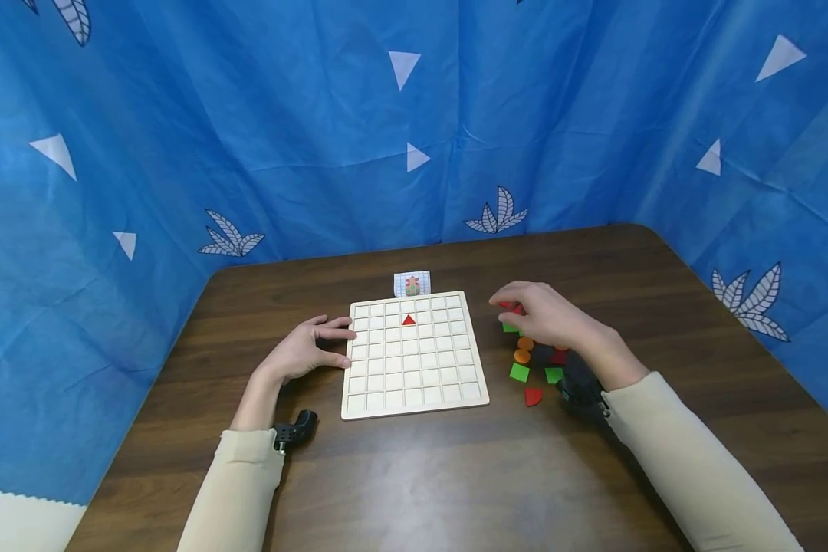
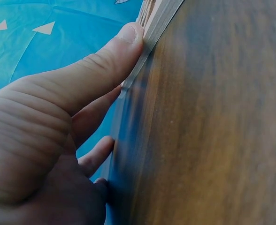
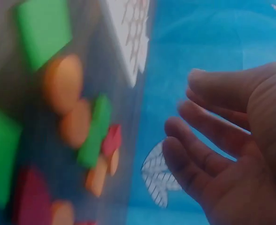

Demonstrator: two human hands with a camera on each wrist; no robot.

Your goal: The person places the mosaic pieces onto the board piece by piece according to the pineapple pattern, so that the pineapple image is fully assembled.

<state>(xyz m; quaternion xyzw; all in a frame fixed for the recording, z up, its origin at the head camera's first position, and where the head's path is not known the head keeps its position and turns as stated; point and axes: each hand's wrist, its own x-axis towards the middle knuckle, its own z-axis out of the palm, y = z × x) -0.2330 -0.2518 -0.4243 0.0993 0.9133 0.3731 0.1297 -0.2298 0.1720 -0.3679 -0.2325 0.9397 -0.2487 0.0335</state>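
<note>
Coloured shape pieces (image 1: 533, 360) lie in a heap right of centre — the right hand (image 1: 545, 316) hovers over them, fingers loosely bent, gripping nothing. Left hand (image 1: 308, 349) rests relaxed against the grid board (image 1: 414, 354) — a red triangle (image 1: 409, 320) sits in it.

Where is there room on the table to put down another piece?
Bare table lies in front of the board, between the two sleeves, and along the far edge behind the pattern card. Right of the board is crowded with loose pieces under the right hand. The left hand blocks the board's left edge.
</note>
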